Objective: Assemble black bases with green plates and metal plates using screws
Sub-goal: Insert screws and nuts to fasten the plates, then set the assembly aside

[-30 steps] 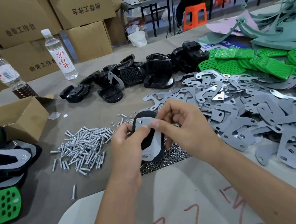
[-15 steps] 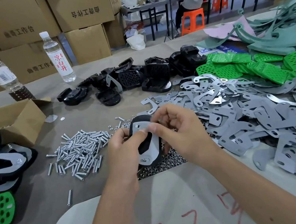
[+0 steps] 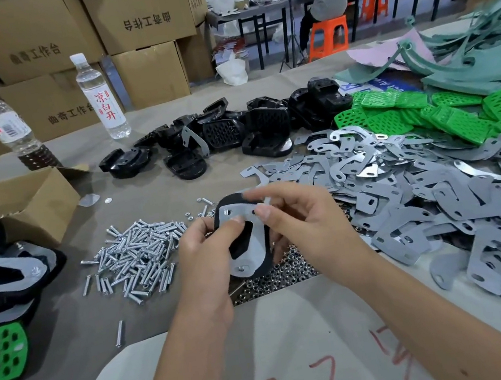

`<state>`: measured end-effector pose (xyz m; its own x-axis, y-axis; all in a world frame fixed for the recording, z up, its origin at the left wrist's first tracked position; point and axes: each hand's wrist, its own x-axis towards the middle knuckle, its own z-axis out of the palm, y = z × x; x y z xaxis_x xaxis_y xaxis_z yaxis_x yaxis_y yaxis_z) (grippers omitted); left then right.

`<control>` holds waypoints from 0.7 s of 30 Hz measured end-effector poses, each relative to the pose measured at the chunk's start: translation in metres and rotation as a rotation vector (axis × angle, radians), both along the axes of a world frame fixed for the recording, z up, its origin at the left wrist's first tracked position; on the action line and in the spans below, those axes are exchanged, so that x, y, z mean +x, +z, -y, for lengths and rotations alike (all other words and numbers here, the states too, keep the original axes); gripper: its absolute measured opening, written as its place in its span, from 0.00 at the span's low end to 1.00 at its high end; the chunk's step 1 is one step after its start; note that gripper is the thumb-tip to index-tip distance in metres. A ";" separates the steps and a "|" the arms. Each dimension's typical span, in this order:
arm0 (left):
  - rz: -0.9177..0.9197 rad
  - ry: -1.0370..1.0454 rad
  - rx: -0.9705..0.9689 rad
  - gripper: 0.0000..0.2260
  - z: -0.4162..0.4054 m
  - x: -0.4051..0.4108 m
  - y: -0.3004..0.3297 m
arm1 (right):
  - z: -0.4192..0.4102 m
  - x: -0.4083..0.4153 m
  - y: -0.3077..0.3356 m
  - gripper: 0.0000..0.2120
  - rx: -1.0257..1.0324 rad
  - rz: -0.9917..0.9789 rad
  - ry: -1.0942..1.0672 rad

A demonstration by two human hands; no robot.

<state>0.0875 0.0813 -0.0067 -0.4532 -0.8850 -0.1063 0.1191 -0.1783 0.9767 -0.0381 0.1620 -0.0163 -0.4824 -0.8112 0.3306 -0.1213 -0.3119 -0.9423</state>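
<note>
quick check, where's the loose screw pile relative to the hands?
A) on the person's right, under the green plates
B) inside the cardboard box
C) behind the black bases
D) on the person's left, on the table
D: the screw pile lies on the table to the left of the left hand, which grips the black base; the green plates sit far right.

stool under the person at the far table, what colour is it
Orange; the stool shows in the head view, top right.
</note>
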 end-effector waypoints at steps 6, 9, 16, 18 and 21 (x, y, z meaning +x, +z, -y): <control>0.007 0.009 0.007 0.07 -0.006 -0.004 -0.001 | 0.000 -0.002 -0.003 0.19 -0.036 0.127 -0.012; -0.034 0.020 0.052 0.09 -0.007 -0.006 0.001 | -0.001 -0.003 -0.004 0.20 -0.095 0.148 -0.043; 0.006 0.038 0.028 0.06 -0.005 -0.006 -0.003 | 0.003 0.001 -0.004 0.17 -0.005 0.140 -0.008; 0.009 0.022 0.017 0.05 -0.009 -0.009 -0.005 | 0.002 -0.002 -0.004 0.19 0.002 0.137 -0.066; -0.013 0.031 0.023 0.07 -0.010 -0.011 -0.005 | 0.001 -0.005 -0.005 0.19 -0.025 0.152 -0.071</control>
